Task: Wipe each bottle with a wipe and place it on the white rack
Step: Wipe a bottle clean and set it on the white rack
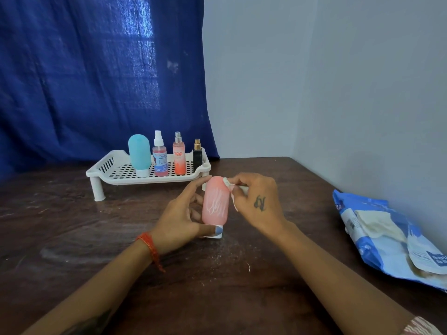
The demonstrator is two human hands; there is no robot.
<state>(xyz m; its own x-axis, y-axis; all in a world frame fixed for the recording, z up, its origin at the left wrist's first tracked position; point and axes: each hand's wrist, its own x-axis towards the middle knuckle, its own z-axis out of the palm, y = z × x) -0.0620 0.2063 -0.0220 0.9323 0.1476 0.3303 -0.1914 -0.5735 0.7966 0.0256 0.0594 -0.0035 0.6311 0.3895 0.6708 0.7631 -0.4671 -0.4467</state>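
A pink squeeze bottle stands cap-down on its white cap in the middle of the table. My left hand grips it from the left, thumb near the cap. My right hand pinches a white wipe against the bottle's upper right side. Behind them, the white rack carries a teal bottle, a pink spray bottle, an orange spray bottle and a small black perfume bottle, all upright in a row.
A blue wipe packet lies open at the table's right edge by the grey wall. A blue curtain hangs behind the rack. The table is dark brown wood with small white crumbs near its middle.
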